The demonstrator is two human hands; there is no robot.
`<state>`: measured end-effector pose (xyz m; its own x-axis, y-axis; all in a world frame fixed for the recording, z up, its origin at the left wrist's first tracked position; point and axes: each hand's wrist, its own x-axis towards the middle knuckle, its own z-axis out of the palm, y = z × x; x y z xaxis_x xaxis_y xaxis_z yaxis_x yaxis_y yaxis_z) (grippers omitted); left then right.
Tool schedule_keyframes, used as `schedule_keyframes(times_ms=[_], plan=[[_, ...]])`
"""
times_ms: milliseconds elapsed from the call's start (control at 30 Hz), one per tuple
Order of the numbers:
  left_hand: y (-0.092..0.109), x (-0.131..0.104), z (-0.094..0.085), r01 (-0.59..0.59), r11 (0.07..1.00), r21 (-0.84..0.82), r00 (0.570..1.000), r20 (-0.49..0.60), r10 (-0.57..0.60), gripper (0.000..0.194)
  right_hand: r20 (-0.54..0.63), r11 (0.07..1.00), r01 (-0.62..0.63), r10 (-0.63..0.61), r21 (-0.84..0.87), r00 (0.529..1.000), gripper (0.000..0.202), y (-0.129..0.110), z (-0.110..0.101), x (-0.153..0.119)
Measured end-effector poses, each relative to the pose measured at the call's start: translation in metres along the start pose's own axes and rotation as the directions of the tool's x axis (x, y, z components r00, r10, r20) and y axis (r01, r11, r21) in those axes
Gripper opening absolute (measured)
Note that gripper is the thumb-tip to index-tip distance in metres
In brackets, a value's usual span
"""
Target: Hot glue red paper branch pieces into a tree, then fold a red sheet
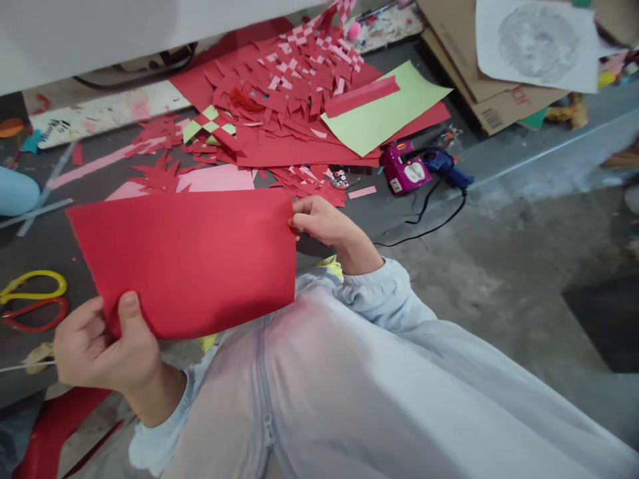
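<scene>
A red paper sheet [200, 259] is held up in front of my body, slightly bowed along its lower edge. My left hand [112, 339] pinches its lower left corner, thumb on the front face. At the sheet's right edge, my right hand [322, 223] grips it near the upper corner between thumb and fingers. Behind the sheet, a pile of cut red paper pieces [279, 86] and pink sheets [217, 178] lie on the dark table [30, 246]. A green sheet [389, 110] with a folded red strip [362, 96] rests on the pile.
Scissors [34, 299] with yellow and red handles lie at the left, below a light blue cylinder [17, 191]. Right of the pile are a purple device [405, 169] and a blue glue gun [446, 167] with a black cord. Cardboard [519, 110] and a printed sheet [539, 43] lie at the upper right.
</scene>
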<state>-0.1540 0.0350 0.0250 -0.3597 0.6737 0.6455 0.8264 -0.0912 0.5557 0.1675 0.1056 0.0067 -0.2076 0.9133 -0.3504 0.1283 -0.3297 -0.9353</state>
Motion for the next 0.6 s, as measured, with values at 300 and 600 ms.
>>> schedule_keyframes(times_ms=[300, 600], plan=[[-0.010, -0.003, -0.002, -0.028, 1.000, -0.006, 1.000, 0.001, 0.028, 0.029, 0.027, 0.998, 0.010, -0.009, -0.054, 1.000, 0.023, -0.003, -0.002, 0.001], [0.001, -0.001, -0.006, 0.067, 0.998, -0.021, 0.998, -0.009, -0.067, 0.033, -0.040, 0.996, -0.027, 0.024, -0.080, 0.999, 0.007, 0.003, 0.006, 0.007]])
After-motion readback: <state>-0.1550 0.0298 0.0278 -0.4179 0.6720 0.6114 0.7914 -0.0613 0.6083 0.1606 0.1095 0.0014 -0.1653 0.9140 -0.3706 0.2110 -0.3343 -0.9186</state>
